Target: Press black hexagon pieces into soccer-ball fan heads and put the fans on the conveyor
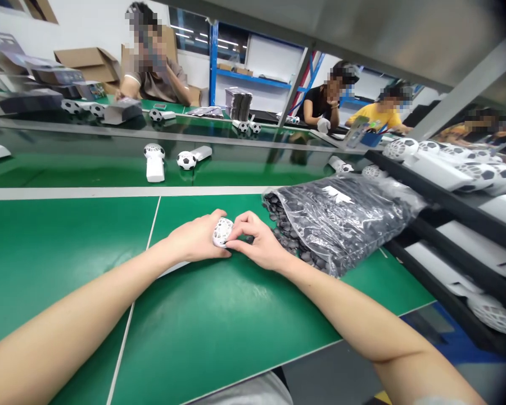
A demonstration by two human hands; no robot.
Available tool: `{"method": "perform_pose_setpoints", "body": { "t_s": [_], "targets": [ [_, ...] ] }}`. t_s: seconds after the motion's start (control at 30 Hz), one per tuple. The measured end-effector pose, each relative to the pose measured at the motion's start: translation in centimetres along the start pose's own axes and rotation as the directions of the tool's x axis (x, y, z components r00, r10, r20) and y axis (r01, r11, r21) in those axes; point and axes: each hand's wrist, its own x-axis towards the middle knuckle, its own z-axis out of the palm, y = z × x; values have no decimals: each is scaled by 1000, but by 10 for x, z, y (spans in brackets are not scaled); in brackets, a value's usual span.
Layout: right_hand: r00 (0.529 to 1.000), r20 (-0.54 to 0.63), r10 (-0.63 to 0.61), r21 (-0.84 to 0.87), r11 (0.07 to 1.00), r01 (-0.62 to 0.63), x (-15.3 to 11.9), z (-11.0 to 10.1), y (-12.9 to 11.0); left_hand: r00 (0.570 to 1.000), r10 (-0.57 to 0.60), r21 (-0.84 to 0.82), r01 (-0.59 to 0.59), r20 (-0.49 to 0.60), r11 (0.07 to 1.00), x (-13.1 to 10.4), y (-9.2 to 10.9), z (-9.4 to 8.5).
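Observation:
My left hand (198,237) is wrapped around a white soccer-ball-shaped device (222,232) with an openwork, honeycomb-like ball end facing up and right. Part of its white handle (172,269) shows beneath my left wrist. My right hand (255,239) pinches thumb and forefinger together at the lower right of the ball. A tiny dark spot shows at those fingertips, too small to name for certain. Just right of my right hand, small black pieces (293,239) spill from the mouth of a clear plastic bag (341,216).
A black rack (442,177) holding white ball-ended devices stands at the right. Beyond the white ledge (109,193), similar devices (187,160) lie on a green conveyor surface (88,163). Several co-workers sit across it, among boxes (88,64). A metal beam (362,39) hangs overhead.

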Motion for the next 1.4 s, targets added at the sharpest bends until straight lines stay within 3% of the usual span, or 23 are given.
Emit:
{"method": "perform_pose_setpoints", "body": {
  "t_s": [0.3,0.47,0.6,0.7,0.93,1.03,1.1,1.23,1.4],
  "targets": [
    [996,-61,69,65,996,-65,-3,15,3,994,48,93,-39,-96,995,-6,4,1],
    [976,-100,192,59,981,-186,-2,14,4,996,31,78,-25,-83,997,-8,4,1],
    [960,16,279,179,944,-278,-1,12,8,995,37,75,-30,-92,997,-6,3,0],
    [961,110,255,218,937,-273,-2,11,10,995,33,76,-26,-94,997,-5,4,-1],
    [968,62,244,177,952,-251,-3,15,6,992,90,151,-76,-92,986,-7,7,-1],
    [966,112,234,174,952,-251,2,5,8,995,81,146,-72,-59,987,-6,6,-2],
    [968,87,236,91,966,-244,7,-9,11,997,74,122,-73,-4,990,-6,3,-4],
    [974,-89,209,-289,930,-226,13,-38,18,990,126,80,-131,64,988,-4,-4,-8],
    [946,120,302,-467,858,-215,9,-45,20,988,151,256,-151,19,955,-3,-9,-10]
  ]
}}
